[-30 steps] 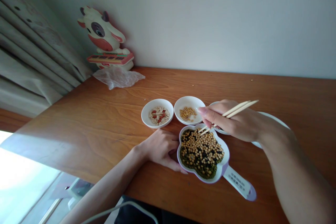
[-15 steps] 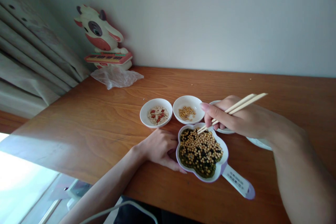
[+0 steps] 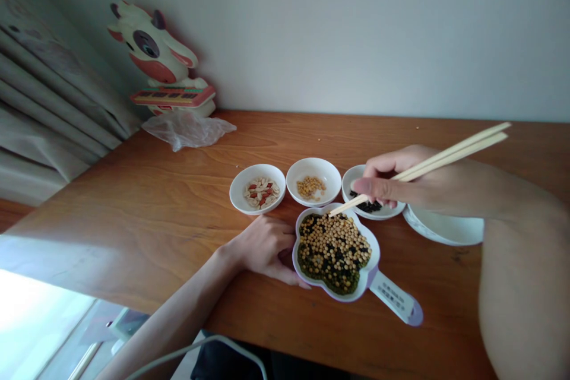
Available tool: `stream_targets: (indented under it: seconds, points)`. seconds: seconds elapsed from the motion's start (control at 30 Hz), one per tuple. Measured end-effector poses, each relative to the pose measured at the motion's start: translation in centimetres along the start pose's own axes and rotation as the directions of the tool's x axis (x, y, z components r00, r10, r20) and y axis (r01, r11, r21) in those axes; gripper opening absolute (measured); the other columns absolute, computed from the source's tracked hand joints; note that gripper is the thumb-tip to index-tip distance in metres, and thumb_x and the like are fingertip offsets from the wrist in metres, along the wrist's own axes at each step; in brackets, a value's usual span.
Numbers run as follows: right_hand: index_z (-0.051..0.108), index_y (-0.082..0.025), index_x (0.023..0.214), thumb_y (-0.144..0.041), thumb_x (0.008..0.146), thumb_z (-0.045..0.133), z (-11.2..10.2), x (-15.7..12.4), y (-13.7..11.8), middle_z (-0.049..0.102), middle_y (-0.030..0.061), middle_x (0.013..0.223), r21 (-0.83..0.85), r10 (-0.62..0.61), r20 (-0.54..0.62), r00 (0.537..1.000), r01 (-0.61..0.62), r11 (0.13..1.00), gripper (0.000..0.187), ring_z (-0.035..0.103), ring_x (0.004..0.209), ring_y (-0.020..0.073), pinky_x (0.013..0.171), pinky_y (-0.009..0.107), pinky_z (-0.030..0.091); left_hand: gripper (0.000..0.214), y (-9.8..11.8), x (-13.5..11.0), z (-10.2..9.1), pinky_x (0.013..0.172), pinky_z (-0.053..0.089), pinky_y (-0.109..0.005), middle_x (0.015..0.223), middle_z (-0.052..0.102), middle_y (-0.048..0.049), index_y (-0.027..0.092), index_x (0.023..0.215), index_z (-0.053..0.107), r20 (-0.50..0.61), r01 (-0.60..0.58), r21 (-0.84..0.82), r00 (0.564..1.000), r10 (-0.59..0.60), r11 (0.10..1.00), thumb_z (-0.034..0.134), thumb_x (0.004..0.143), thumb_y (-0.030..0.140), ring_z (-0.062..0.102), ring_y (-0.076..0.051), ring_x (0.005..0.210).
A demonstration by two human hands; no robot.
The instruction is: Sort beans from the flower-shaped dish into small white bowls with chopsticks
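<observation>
Pan (image 3: 374, 249): on the worktop (image 3: 178, 208), near-left of the right grip; handle (image 3: 394, 297) slants near-right
Chopsticks (image 3: 440, 158): tips at pan's far edge
Right grip (image 3: 396, 181): closed around chopsticks
Left grip (image 3: 262, 246): loosely curled against pan's left rim, nearer; hold unclear

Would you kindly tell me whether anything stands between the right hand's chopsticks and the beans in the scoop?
Nothing visible does: the chopsticks in the right hand slant over the rim of the scoop, their tips right at the uncovered beans.
</observation>
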State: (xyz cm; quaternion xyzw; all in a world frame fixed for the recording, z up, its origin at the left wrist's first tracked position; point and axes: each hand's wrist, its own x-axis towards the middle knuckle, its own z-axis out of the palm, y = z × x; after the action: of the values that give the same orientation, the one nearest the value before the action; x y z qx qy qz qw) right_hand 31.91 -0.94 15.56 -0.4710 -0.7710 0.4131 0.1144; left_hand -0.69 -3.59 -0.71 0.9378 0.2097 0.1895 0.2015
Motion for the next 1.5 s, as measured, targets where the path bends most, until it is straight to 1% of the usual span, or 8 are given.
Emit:
stream_targets:
  seconds: [0.2,0.43,0.6,0.83,0.97,1.07,1.3,1.5]
  points:
    - [0.072,-0.021,0.088,-0.077,0.107,0.033,1.5,0.1,-1.0,0.065,0.0031,0.076,-0.014,0.009,-0.054,0.998,-0.010,1.000,0.071,0.056,0.069,0.0167,0.067,0.033,0.042,0.062,0.2,0.0,-0.1,0.055,0.032,-0.033,0.066,0.066,-0.0015,0.019,0.067,0.062,-0.003,-0.003,0.006,1.000,0.003,1.000,0.082,0.083,0.075,0.055,-0.014,0.056]
    - [0.066,-0.022,0.081,-0.075,0.108,0.034,2.4,0.5,-1.5,0.067,0.0007,0.076,-0.156,0.020,-0.103,0.995,-0.036,0.987,0.068,0.055,0.067,0.0164,0.066,0.034,0.039,0.061,0.2,0.0,-0.2,0.056,0.032,-0.033,0.067,0.067,-0.0017,0.019,0.068,0.064,0.027,0.015,-0.005,1.000,-0.014,1.000,0.082,0.084,0.075,0.056,-0.015,0.057]
    - [0.072,-0.023,0.087,-0.070,0.110,0.039,2.4,0.0,-1.5,0.075,0.0025,0.084,-0.087,-0.025,-0.121,0.992,0.014,0.996,0.061,0.063,0.073,0.0184,0.067,0.034,0.043,0.061,0.1,0.0,-0.1,0.055,0.032,-0.033,0.068,0.068,-0.0021,0.019,0.069,0.064,0.011,-0.006,0.007,1.000,0.006,1.000,0.081,0.084,0.075,0.057,-0.015,0.057]
    - [0.074,-0.025,0.090,-0.060,0.112,0.046,4.4,-3.0,2.7,0.075,0.0042,0.084,-0.031,-0.086,-0.224,0.971,0.081,0.996,0.050,0.069,0.077,0.0201,0.071,0.034,0.051,0.066,0.2,0.2,0.0,0.051,0.031,-0.031,0.064,0.066,-0.0020,0.019,0.065,0.061,-0.035,-0.037,-0.003,0.999,0.036,0.999,0.075,0.087,0.079,0.054,-0.013,0.053]
    - [0.074,-0.025,0.095,-0.056,0.114,0.041,6.3,-4.6,5.9,0.073,0.0046,0.090,0.196,-0.088,-0.258,0.962,0.141,0.970,0.049,0.069,0.085,0.0203,0.080,0.034,0.055,0.064,0.0,0.2,0.2,0.051,0.030,-0.030,0.064,0.067,-0.0018,0.019,0.064,0.060,-0.057,-0.056,-0.009,0.997,0.056,0.998,0.079,0.086,0.076,0.055,-0.013,0.053]
    - [0.071,-0.025,0.085,-0.062,0.114,0.023,7.4,-5.1,7.7,0.066,0.0051,0.083,0.242,-0.187,-0.431,0.883,0.312,0.918,0.067,0.063,0.083,0.0218,0.081,0.036,0.052,0.064,-0.1,0.1,0.3,0.051,0.030,-0.030,0.064,0.067,-0.0014,0.019,0.064,0.060,-0.059,-0.053,0.002,0.997,0.053,0.999,0.081,0.083,0.076,0.054,-0.013,0.053]
    - [0.073,-0.024,0.079,-0.073,0.109,0.022,10.0,-5.4,8.4,0.064,0.0049,0.071,0.222,-0.254,-0.599,0.759,0.462,0.858,0.077,0.058,0.066,0.0200,0.059,0.032,0.048,0.066,0.0,0.1,0.3,0.052,0.030,-0.031,0.064,0.067,-0.0013,0.020,0.065,0.060,-0.061,-0.031,0.002,0.998,0.031,1.000,0.076,0.086,0.080,0.052,-0.012,0.052]
    - [0.081,-0.024,0.089,-0.074,0.109,0.028,10.8,-6.5,9.7,0.077,0.0076,0.083,0.159,-0.332,-0.476,0.814,0.451,0.878,0.075,0.071,0.076,0.0226,0.068,0.035,0.056,0.062,0.0,0.1,0.3,0.053,0.035,-0.031,0.066,0.068,-0.0021,0.020,0.067,0.062,-0.046,-0.034,-0.002,0.998,0.034,0.999,0.079,0.086,0.077,0.057,-0.014,0.054]
